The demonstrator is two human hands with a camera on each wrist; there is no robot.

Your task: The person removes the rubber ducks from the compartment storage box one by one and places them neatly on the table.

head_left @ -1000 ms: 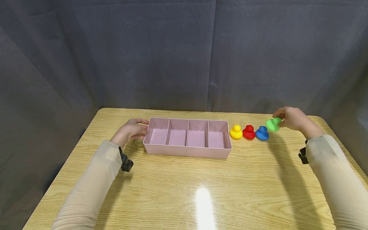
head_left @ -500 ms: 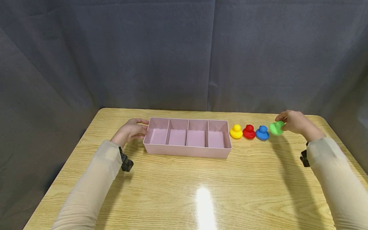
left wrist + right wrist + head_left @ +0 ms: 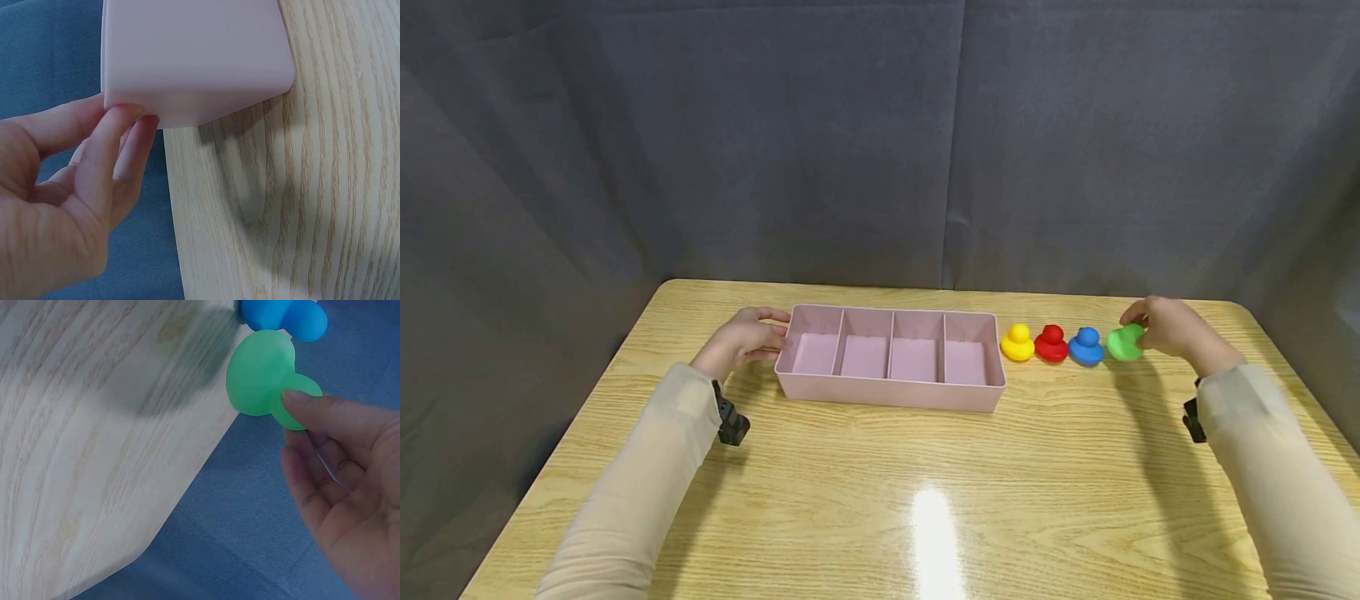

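Presently, the green duck (image 3: 1123, 342) is pinched by the right hand (image 3: 1172, 327) beside three ducks on the bench (image 3: 925, 500); the left hand (image 3: 741, 340) steadies the pink tray (image 3: 887, 392), all four compartments unfilled.

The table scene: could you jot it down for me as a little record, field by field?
Surface: wooden table, grey curtain behind
Tray: pink tray with four compartments, all showing bare floors
Ducks: yellow duck, red duck, blue duck, green duck, in a row right of the tray
Left hand: fingers touch the tray's left end
Right hand: holds the green duck by its head, tilted, at the row's far right end
Sleeves: beige, black wrist mounts
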